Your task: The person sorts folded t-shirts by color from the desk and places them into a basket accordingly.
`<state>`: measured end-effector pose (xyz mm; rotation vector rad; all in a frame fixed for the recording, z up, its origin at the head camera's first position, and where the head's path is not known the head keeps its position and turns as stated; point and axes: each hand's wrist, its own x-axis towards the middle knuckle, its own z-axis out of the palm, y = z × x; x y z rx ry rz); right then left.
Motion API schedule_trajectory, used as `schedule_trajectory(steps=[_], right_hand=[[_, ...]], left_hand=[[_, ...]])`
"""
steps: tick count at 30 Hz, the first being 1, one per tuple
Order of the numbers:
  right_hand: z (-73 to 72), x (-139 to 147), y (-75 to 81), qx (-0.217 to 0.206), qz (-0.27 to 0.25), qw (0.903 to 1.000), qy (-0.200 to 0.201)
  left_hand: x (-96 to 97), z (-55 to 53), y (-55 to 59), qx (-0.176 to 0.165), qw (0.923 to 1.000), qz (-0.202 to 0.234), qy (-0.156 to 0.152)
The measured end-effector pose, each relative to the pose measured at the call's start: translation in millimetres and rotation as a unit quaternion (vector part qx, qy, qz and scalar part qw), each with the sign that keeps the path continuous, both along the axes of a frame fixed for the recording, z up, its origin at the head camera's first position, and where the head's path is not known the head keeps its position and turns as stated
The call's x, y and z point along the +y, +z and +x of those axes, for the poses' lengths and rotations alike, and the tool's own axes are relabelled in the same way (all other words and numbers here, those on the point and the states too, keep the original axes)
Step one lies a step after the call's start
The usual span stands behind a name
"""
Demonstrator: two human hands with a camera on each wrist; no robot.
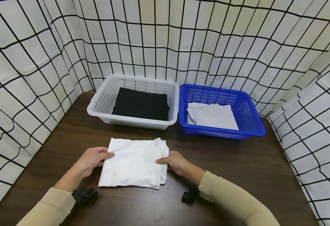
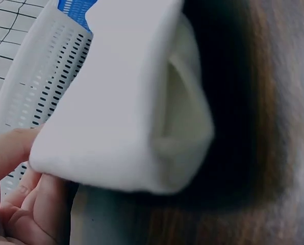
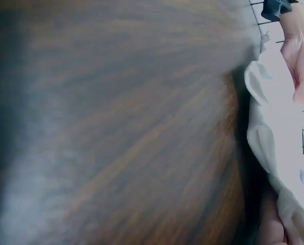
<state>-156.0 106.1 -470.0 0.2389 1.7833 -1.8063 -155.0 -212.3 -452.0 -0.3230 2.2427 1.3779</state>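
Note:
A folded white cloth (image 1: 134,163), apparently a garment, is held between both hands above the brown table. My left hand (image 1: 92,158) pinches its left edge, thumb on top and fingers beneath. The right hand (image 1: 176,162) grips the opposite edge the same way. In the left wrist view the folded layers of the white cloth (image 2: 111,112) show at the near side, with the left hand (image 2: 24,189) at its corner. The right wrist view shows the cloth (image 3: 274,132) edge-on, its layers sagging in waves, with the right hand (image 3: 274,222) at the bottom.
A white basket (image 1: 134,121) holding folded black cloth (image 1: 142,104) stands behind the hands. Beside it on the right, a blue basket (image 1: 218,131) contains folded white cloth (image 1: 214,115). White curtains with a black grid (image 1: 159,40) enclose the table (image 1: 233,169) at the back and sides.

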Motion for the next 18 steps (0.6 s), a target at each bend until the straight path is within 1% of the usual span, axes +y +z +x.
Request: schedule_trajectory(steps=[4, 11, 15, 18], right_hand=[[2.2, 7, 3.1, 0.006, 0.002, 1.0000, -0.006], [2.0, 27, 13.1, 0.005, -0.002, 1.0000, 0.001], [1.5, 40, 24.9, 0.003, 0.007, 1.0000, 0.003], [0.9, 49, 34.6, 0.005, 0.012, 0.9999, 0.006]], left_hand=[[5.0, -0.8, 3.5, 0.004, 0.9998, 0.017, -0.006], [17.3, 0.1, 10.7, 0.011, 0.9967, 0.079, -0.015], [25.7, -0.6, 18.3, 0.023, 0.9940, 0.104, -0.025], [31.5, -1.5, 26.8, 0.032, 0.9923, 0.117, -0.028]])
